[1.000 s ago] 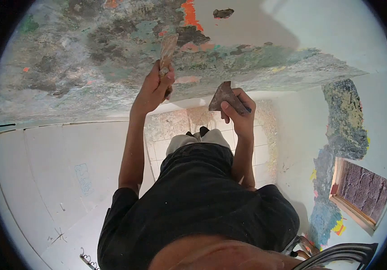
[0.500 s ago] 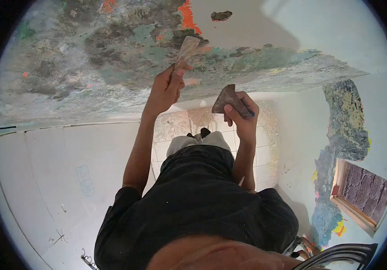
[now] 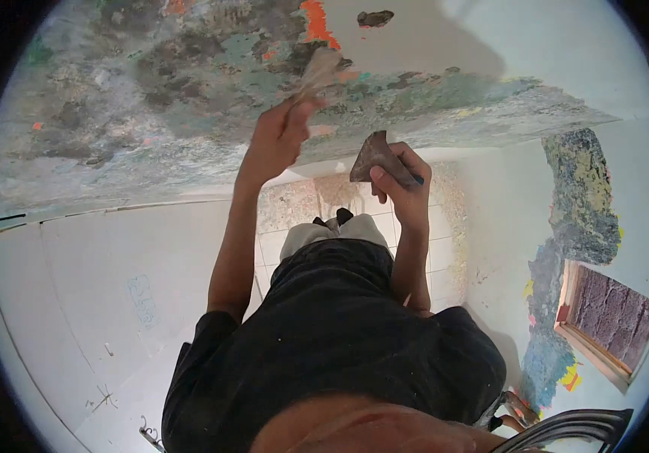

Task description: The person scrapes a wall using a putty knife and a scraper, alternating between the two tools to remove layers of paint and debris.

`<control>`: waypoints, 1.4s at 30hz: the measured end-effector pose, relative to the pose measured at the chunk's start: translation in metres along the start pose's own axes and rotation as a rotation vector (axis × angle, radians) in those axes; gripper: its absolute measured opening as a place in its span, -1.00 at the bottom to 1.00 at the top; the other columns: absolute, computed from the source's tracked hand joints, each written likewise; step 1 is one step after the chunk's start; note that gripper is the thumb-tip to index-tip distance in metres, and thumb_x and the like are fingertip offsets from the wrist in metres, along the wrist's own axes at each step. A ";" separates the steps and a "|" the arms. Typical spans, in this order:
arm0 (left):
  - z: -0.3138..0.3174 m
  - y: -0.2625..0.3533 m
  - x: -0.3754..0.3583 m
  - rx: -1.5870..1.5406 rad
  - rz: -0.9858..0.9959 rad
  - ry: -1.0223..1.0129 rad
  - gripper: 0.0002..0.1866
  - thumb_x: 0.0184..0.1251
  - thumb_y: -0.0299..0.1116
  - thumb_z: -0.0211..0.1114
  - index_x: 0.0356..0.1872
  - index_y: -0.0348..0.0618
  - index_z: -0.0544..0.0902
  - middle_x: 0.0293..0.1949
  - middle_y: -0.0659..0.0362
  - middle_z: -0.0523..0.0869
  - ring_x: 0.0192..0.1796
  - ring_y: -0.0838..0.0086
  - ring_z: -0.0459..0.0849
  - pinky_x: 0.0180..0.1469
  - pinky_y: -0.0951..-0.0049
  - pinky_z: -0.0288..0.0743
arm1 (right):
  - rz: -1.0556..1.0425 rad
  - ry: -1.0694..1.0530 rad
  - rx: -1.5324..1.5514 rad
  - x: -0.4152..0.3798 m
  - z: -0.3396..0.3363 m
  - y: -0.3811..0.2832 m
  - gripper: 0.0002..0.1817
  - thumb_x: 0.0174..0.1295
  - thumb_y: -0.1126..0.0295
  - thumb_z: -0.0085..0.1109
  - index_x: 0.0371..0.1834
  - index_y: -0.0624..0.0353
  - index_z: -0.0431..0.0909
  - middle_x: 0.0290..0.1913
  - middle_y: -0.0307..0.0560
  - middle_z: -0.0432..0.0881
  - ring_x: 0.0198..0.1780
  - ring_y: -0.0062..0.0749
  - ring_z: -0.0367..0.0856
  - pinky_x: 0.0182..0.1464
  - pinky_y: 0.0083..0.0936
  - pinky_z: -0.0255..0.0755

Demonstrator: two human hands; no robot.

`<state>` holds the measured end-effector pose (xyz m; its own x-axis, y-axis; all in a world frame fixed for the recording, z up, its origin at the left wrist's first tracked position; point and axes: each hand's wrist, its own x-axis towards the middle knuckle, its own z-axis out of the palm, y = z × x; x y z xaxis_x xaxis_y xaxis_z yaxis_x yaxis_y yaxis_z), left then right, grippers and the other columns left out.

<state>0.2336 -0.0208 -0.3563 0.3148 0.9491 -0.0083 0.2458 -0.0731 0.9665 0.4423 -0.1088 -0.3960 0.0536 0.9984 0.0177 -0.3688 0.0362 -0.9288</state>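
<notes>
My left hand (image 3: 275,143) is closed around a pale, long tool (image 3: 319,69) that widens toward its end; motion blurs it, and its exact kind cannot be told. That end is up against or close to the patchy wall (image 3: 211,98), near a strip of orange paint (image 3: 318,24). In my right hand (image 3: 404,185) is a scraper (image 3: 373,160) with a broad, stained metal blade, my thumb pressed on its face. The blade points up and left, and appears apart from the wall. My fingers hide most of its handle.
A dark hole (image 3: 376,18) shows in the smooth pale paint. Debris (image 3: 290,205) lies along the wall's foot on the tiled floor (image 3: 439,260). On the right are another stripped patch (image 3: 581,196) and a framed opening (image 3: 615,321). A white surface (image 3: 105,279) spans the left.
The tool in my left hand has shifted slightly up along the wall and is now blurred. My right hand with the scraper has moved a little up and left.
</notes>
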 end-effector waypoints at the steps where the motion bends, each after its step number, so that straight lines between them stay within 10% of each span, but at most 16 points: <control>1: -0.001 0.005 -0.003 0.004 -0.023 -0.012 -0.63 0.59 -0.10 -0.03 0.02 -0.15 0.61 -0.70 0.45 0.23 -0.74 0.80 0.13 -0.71 0.63 0.06 | 0.018 -0.004 0.015 -0.002 0.002 0.002 -0.80 0.17 0.48 0.35 -0.20 0.26 0.55 -0.50 -0.30 0.56 -0.57 -0.77 0.41 -0.57 -0.73 0.29; 42: -0.012 0.043 -0.012 0.026 -0.169 0.034 -0.62 0.54 -0.08 0.06 0.03 -0.15 0.65 -0.72 0.46 0.26 -0.75 0.80 0.16 -0.72 0.63 0.06 | 0.065 -0.115 -0.085 -0.002 0.018 -0.001 -0.80 0.14 0.48 0.37 -0.21 0.24 0.57 -0.50 -0.29 0.58 -0.57 -0.78 0.41 -0.57 -0.73 0.25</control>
<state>0.2294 -0.0316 -0.3119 0.2361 0.9583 -0.1611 0.3169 0.0808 0.9450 0.4257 -0.1100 -0.3888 -0.0764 0.9971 -0.0061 -0.2880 -0.0279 -0.9572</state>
